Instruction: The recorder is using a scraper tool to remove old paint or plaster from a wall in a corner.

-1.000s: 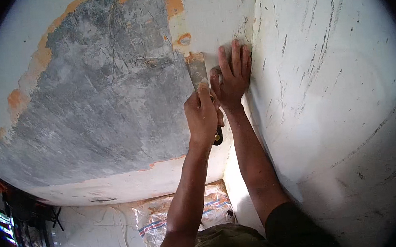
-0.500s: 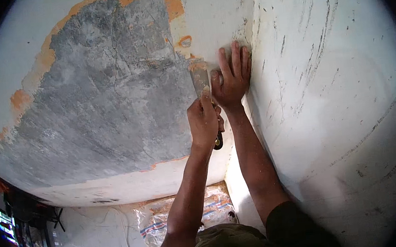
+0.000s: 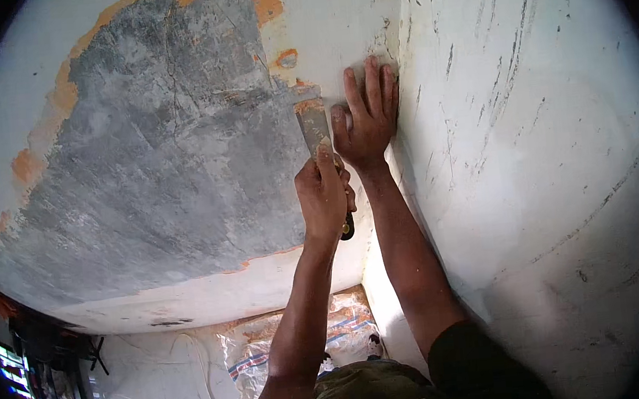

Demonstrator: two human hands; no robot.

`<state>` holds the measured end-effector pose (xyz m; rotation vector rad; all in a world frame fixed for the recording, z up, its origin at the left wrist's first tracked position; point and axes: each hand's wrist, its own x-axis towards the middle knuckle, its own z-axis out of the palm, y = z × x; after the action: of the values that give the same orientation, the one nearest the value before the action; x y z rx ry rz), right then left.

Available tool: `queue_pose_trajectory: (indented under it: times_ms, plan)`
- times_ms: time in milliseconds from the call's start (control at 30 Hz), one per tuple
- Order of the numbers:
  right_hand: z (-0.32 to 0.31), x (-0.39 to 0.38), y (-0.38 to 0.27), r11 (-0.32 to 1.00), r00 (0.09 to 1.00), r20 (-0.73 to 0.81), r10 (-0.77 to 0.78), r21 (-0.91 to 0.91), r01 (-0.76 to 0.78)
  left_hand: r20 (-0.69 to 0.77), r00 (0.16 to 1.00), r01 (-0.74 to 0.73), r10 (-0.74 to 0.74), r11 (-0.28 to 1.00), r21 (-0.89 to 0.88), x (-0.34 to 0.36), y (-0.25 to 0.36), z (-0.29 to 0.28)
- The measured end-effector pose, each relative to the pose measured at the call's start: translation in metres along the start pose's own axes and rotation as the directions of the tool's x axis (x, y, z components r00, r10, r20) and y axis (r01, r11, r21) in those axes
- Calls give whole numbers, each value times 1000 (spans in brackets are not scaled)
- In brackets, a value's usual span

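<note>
Gripping a putty knife [image 3: 313, 128] in the left hand [image 3: 321, 199]; resting the right hand [image 3: 368, 130] on the white wall [image 3: 331, 27].
Laying the left thumb toward the blade [image 3: 312, 118], with fingers curled tight around the handle [image 3: 348, 229]; holding right fingers straight and slightly parted, thumb out beside the blade. Seen left of the fingers: a bare grey patch [image 3: 171, 152] edged with orange; just right: the scuffed side wall [image 3: 535, 142]; far below, partly blocked by the left forearm [image 3: 300, 330]: a striped plastic sheet [image 3: 353, 320]. Mostly hidden by left fingers: the handle. Hard to tell: blade contact; dark furniture [image 3: 53, 367], far lower left.
</note>
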<state>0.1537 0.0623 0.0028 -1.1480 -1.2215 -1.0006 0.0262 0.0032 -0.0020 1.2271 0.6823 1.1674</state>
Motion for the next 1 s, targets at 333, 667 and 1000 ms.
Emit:
queue_pose_trajectory:
  times_ms: [333, 667, 1000]
  plan:
    - [-4, 0, 2, 999, 999, 37, 4, -44, -2, 5, 1000, 9, -9, 996, -87, -6, -6, 5]
    - [0, 0, 4, 998, 999, -17, -33, -48, 32, 86, 995, -39, 50, 991, -124, 10, 22, 5]
    - [-1, 1, 4, 999, 1000, 7, 0, -54, 1, 33, 999, -9, 11, 998, -67, 0, 15, 5]
